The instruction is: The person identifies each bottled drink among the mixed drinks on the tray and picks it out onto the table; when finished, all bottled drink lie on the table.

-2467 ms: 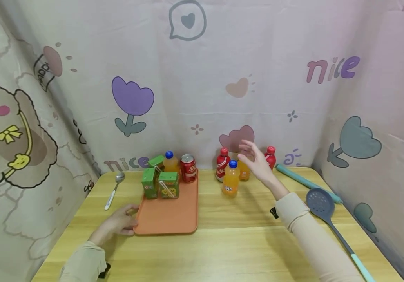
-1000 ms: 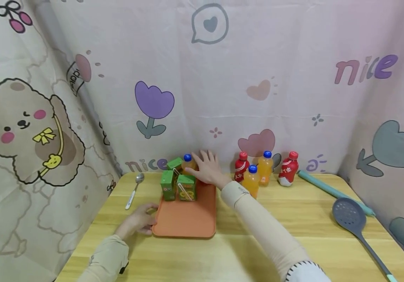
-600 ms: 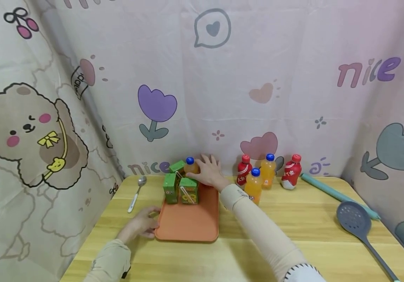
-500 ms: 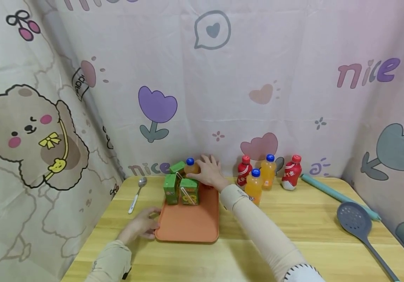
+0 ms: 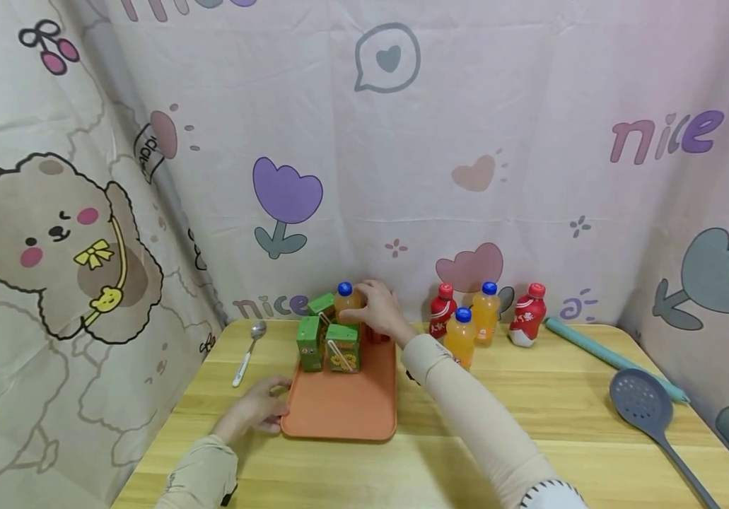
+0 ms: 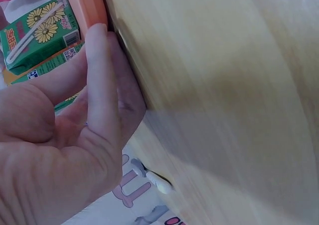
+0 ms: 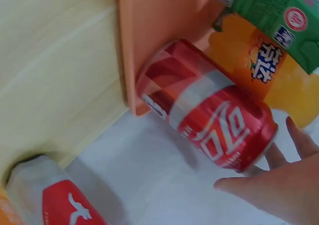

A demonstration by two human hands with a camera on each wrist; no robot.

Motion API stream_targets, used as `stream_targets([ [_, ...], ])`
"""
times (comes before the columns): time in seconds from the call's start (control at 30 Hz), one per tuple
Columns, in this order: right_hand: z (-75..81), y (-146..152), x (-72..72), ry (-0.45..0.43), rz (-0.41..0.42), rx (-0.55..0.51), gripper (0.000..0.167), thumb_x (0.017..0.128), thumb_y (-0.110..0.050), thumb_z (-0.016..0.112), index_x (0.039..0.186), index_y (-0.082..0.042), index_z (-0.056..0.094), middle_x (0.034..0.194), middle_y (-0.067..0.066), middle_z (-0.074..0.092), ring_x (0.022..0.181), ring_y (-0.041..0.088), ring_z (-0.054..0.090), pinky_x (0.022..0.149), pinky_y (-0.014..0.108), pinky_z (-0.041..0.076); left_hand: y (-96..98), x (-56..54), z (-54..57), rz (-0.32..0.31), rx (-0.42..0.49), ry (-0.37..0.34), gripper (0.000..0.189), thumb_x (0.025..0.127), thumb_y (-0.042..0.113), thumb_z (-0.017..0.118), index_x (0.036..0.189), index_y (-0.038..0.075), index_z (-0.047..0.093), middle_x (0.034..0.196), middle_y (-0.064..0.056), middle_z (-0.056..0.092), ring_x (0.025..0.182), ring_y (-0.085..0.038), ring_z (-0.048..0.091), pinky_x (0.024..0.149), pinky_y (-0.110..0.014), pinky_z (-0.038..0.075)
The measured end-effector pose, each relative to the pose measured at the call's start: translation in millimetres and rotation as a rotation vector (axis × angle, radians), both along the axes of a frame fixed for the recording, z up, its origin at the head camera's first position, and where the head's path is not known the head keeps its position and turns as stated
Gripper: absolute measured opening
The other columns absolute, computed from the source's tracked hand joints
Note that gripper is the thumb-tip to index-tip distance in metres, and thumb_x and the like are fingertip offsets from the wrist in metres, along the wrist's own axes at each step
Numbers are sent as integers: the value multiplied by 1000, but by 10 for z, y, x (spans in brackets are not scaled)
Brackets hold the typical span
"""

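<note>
In the head view my left hand (image 5: 256, 406) lies at the left edge of the orange tray (image 5: 339, 417), fingertips at its rim. The left wrist view shows a fingertip against the tray's rim (image 6: 89, 8). My right hand (image 5: 382, 311) is over the tray's back right corner, by a red soda can (image 7: 199, 100) standing upright there. In the right wrist view its thumb and fingers are spread around the can's top, with gaps visible. Beside the can are an orange drink bottle (image 5: 347, 304) and green juice boxes (image 5: 343, 346), (image 5: 310, 344), (image 5: 322, 304).
Right of the tray stand two orange drink bottles (image 5: 461, 343), (image 5: 485, 311) and two red bottles (image 5: 442, 311), (image 5: 528, 314). A spoon (image 5: 249, 353) lies to the left. A teal rod (image 5: 612, 357) and grey slotted skimmer (image 5: 640, 399) lie right. A curtain (image 5: 364, 177) hangs behind.
My right hand has moved left from above the bottles to the can, then drawn its fingers in slightly. The left hand has stayed at the tray. The head view has shifted a little.
</note>
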State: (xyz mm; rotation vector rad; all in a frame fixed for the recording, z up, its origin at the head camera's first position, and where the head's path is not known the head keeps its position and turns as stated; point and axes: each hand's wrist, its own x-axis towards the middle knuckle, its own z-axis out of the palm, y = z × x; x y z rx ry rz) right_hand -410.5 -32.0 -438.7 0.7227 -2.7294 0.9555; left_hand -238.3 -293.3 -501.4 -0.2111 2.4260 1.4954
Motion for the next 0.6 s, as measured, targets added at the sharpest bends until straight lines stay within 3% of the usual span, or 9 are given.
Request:
stream_targets([
  [0.23, 121, 41, 64, -108, 54, -257, 64, 89, -45, 84, 144, -20, 63, 140, 7, 67, 119, 27, 63, 102, 46, 56, -3, 10, -21, -5, -10, -3, 59, 96, -8, 62, 152, -1, 47, 88, -15, 64, 67, -20, 63, 57, -29, 61],
  [0.43, 232, 65, 128, -189, 107, -463, 66, 92, -36, 82, 151, -21, 56, 152, 11, 60, 130, 35, 65, 109, 52, 58, 1, 2, -31, 7, -18, 5, 59, 95, -8, 63, 151, 0, 48, 91, -17, 65, 69, -22, 64, 58, -31, 63],
  [0.6, 385, 94, 171, -238, 153, -563, 66, 96, -28, 79, 155, -16, 51, 149, 13, 61, 132, 33, 63, 111, 50, 56, 8, 5, -18, 14, -23, 8, 59, 95, -8, 63, 151, 0, 49, 92, -17, 65, 69, -21, 64, 59, -31, 63],
])
